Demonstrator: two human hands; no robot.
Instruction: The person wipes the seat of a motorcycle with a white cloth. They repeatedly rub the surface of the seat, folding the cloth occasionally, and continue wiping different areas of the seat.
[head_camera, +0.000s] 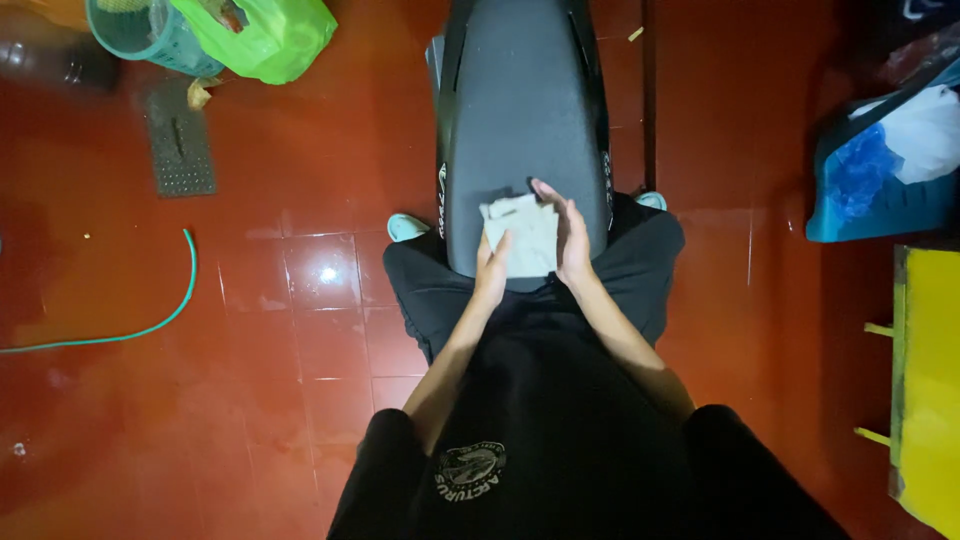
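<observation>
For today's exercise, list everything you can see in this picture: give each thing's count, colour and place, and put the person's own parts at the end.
cloth: one, pale grey-beige, lying on the near end of the seat, between the hands
motorcycle seat: one, black, top centre, running away from the person
floor: red-brown glossy tiles, all around
hose: one, green, curving over the floor at left
basket: one, teal, top left
plastic bag: one, bright green, beside the basket
drain grate: one, dark grey, on the floor below the basket
blue bag: one, blue with white and blue contents, right edge
yellow board: one, yellow, lower right
left hand: on the cloth's left edge
right hand: on the cloth's right edge
</observation>
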